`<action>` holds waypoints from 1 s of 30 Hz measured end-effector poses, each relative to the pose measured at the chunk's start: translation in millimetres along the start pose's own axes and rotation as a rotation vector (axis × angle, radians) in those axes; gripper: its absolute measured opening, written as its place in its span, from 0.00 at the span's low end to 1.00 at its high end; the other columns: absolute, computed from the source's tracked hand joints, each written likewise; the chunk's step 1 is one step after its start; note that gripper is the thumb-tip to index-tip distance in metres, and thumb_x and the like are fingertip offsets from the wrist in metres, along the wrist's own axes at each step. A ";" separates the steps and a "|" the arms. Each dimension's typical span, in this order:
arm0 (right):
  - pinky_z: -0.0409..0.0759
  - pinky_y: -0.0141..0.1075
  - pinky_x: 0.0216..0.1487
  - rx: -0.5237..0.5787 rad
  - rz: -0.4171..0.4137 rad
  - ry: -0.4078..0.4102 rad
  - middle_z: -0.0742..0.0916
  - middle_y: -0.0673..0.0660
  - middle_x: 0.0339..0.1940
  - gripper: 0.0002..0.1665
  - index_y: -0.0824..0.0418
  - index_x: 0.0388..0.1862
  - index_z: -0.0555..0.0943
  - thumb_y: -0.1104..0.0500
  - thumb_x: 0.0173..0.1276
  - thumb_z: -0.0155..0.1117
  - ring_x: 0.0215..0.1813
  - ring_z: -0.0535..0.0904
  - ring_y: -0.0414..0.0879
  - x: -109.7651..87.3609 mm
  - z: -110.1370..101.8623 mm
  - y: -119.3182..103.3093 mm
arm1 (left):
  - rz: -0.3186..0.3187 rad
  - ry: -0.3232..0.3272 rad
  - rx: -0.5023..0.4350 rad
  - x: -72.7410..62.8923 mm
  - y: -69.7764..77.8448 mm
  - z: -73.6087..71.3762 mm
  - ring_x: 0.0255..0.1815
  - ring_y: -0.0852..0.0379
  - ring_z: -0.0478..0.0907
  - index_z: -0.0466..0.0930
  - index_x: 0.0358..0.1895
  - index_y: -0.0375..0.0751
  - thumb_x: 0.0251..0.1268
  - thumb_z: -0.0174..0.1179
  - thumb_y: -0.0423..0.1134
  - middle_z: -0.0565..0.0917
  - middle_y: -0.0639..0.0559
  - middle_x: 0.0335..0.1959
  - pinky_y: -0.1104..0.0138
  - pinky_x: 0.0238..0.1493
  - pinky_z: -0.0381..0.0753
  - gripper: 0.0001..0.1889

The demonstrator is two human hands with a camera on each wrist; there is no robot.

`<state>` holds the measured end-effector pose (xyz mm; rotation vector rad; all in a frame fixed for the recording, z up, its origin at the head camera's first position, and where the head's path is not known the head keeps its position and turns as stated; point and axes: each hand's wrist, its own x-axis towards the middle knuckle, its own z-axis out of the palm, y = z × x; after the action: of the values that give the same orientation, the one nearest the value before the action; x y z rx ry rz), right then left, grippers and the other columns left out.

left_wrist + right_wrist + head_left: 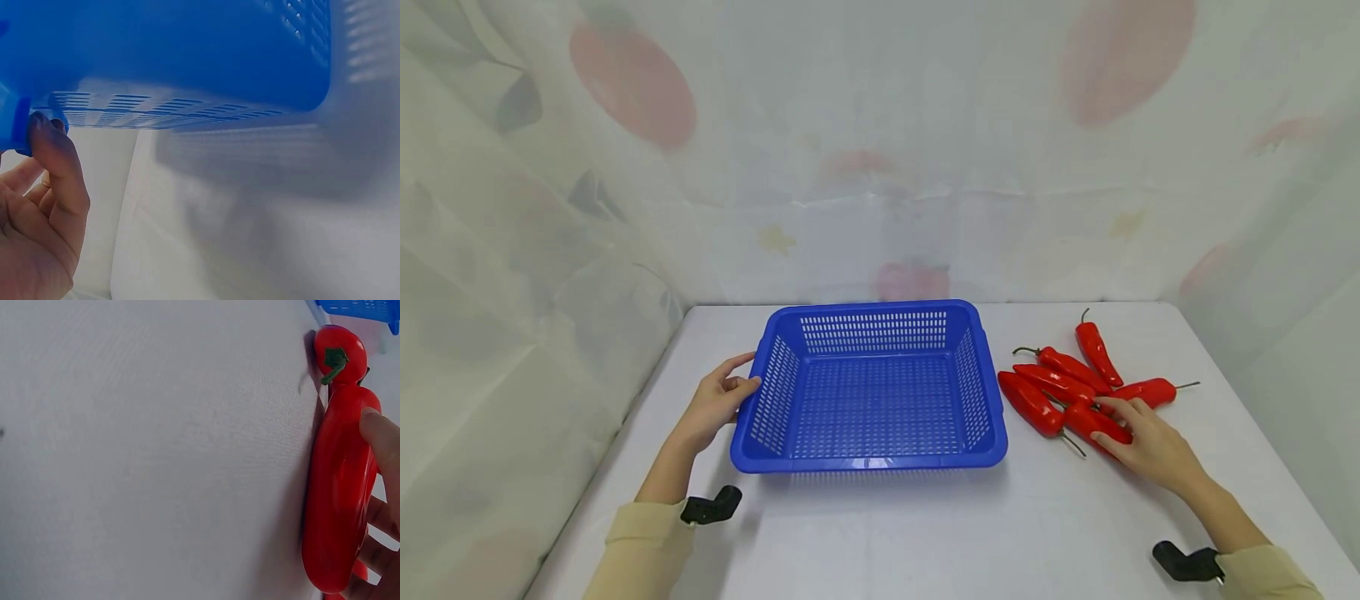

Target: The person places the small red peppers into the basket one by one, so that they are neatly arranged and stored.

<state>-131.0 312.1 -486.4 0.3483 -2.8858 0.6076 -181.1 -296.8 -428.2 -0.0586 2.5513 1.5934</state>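
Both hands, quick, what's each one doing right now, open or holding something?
Left hand: closed, holding the blue plastic basket by its rim.
Right hand: closed, holding a red chili pepper.

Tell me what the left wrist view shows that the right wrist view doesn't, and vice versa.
Only the left wrist view: the left hand, gripping the rim of the blue, rectangular, perforated plastic basket, and a broad stretch of its wall.

Only the right wrist view: the right hand, holding a long, glossy red pepper between thumb and fingers, with another glossy red pepper, green-stemmed, just beyond.

Both: the white tabletop and the basket, of which the right wrist view catches only a piece.
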 end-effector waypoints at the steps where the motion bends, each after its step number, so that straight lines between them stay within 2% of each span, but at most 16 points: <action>1: 0.78 0.34 0.27 -0.001 -0.002 0.005 0.79 0.59 0.37 0.34 0.63 0.53 0.74 0.55 0.47 0.74 0.37 0.75 0.50 0.2 0.5 0.0 | 0.000 0.000 -0.001 -0.1 0.0 0.0 0.31 0.54 0.81 0.53 0.71 0.48 0.65 0.54 0.50 0.78 0.37 0.38 0.59 0.33 0.84 0.33; 6: 0.80 0.39 0.31 0.008 0.003 -0.006 0.80 0.60 0.38 0.31 0.63 0.49 0.73 0.56 0.46 0.75 0.37 0.75 0.51 0.5 3.2 -0.3 | 0.003 0.000 -0.008 -1.1 0.1 -0.1 0.31 0.54 0.81 0.53 0.71 0.48 0.65 0.54 0.50 0.78 0.37 0.38 0.59 0.33 0.84 0.33; 11: 0.81 0.51 0.37 0.021 0.014 -0.029 0.80 0.64 0.43 0.31 0.62 0.50 0.74 0.54 0.48 0.74 0.42 0.76 0.56 -0.4 6.1 0.3 | -0.003 0.003 -0.016 -0.9 0.2 0.1 0.30 0.54 0.81 0.53 0.71 0.48 0.65 0.54 0.49 0.78 0.37 0.37 0.59 0.33 0.84 0.33; 15: 0.80 0.55 0.40 0.017 0.015 -0.043 0.80 0.66 0.45 0.32 0.62 0.51 0.75 0.53 0.49 0.74 0.45 0.75 0.59 -0.2 6.3 0.0 | -0.005 0.002 -0.010 -1.3 1.3 0.4 0.30 0.53 0.81 0.53 0.71 0.48 0.65 0.54 0.49 0.78 0.37 0.39 0.59 0.33 0.84 0.33; 30: 0.79 0.56 0.42 0.016 0.001 -0.071 0.81 0.67 0.46 0.33 0.64 0.52 0.75 0.53 0.48 0.74 0.47 0.76 0.62 2.0 0.4 -2.8 | -0.015 -0.010 -0.043 -2.3 4.5 1.3 0.31 0.52 0.81 0.52 0.71 0.47 0.66 0.54 0.48 0.78 0.37 0.39 0.58 0.34 0.84 0.33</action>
<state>-132.3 309.0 -485.3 0.3786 -2.9499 0.6315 -179.2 -293.6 -424.5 -0.0730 2.5034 1.6387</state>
